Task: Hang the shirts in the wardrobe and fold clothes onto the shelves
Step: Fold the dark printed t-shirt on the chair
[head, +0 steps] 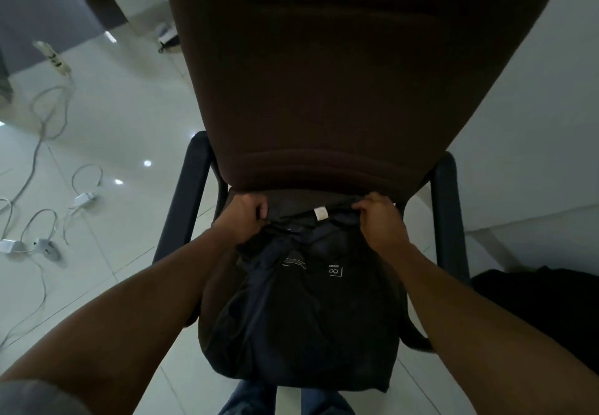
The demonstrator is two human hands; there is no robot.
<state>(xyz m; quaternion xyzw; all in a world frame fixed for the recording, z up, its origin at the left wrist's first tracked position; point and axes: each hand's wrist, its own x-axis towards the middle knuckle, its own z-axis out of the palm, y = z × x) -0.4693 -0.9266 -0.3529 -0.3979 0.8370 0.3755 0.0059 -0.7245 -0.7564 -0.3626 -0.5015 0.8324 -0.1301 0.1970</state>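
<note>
A dark navy shirt [304,314] with small white print lies on the seat of a brown chair [324,74], its hem hanging over the seat's front edge. A white label [320,213] shows at the collar, near the chair's backrest. My left hand [244,215] grips the shirt's top edge at the left of the collar. My right hand [379,220] pinches the top edge at the right. Both hands sit just below the bottom of the backrest.
The chair has black armrests [191,194] on both sides. White power strips and cables [48,116] lie across the glossy tiled floor on the left. A dark pile of cloth [544,311] sits at the right. A white wall stands behind, right.
</note>
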